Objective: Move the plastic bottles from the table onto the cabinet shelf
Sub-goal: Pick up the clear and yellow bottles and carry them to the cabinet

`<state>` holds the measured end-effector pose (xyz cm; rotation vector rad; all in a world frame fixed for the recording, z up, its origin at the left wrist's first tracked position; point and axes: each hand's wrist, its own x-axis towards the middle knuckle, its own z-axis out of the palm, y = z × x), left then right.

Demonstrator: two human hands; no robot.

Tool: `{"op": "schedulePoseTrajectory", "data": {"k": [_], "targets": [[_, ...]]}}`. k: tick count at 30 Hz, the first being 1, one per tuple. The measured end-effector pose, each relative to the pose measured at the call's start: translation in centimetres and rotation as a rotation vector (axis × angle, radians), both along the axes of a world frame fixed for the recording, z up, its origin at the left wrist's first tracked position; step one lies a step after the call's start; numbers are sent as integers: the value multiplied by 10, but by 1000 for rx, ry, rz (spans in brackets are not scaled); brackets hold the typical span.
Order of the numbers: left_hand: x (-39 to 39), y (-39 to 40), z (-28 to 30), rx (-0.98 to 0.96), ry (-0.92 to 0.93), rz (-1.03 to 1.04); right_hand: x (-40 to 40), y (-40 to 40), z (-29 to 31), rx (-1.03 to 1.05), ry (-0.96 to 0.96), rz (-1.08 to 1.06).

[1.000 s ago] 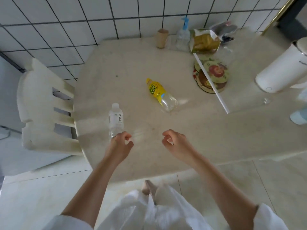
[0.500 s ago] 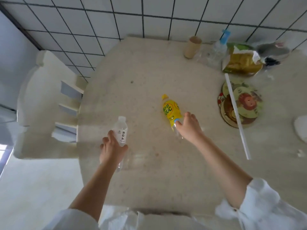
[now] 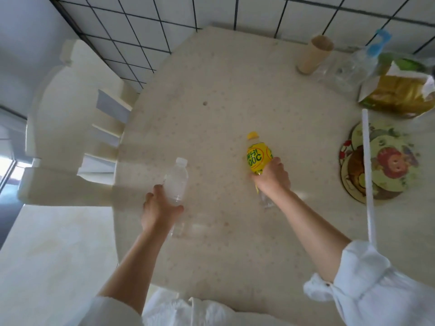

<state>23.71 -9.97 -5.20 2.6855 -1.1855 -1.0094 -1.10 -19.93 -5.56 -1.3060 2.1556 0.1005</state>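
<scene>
1. The left hand (image 3: 158,209) grips the clear water bottle (image 3: 177,182) low on its body, near the table (image 3: 235,95) edge.
2. The right hand (image 3: 271,177) wraps the yellow-labelled drink bottle (image 3: 257,154) mid-table.
3. Well right lie round cartoon coasters (image 3: 388,165).

Two hands (image 3: 160,209) (image 3: 273,177), three plastic bottles (image 3: 176,182) (image 3: 257,157) (image 3: 360,60), one chair (image 3: 77,128), one cardboard tube (image 3: 314,54).

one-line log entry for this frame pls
left hand: grip on clear water bottle | right hand: grip on yellow-label bottle | both bottles over table | cabinet shelf: not in view
</scene>
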Motion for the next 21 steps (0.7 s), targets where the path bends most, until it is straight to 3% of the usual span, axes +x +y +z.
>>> {"op": "schedulePoseTrajectory", "data": {"k": [7, 11, 21], "targets": [[7, -4, 8, -43, 97, 83, -13, 5, 7, 38, -183, -73], [-4, 3, 15, -21, 248, 148, -10, 37, 14, 82, -289, -118], [-17, 44, 33, -32, 492, -70, 21, 139, 35, 48, -386, -283]]}}
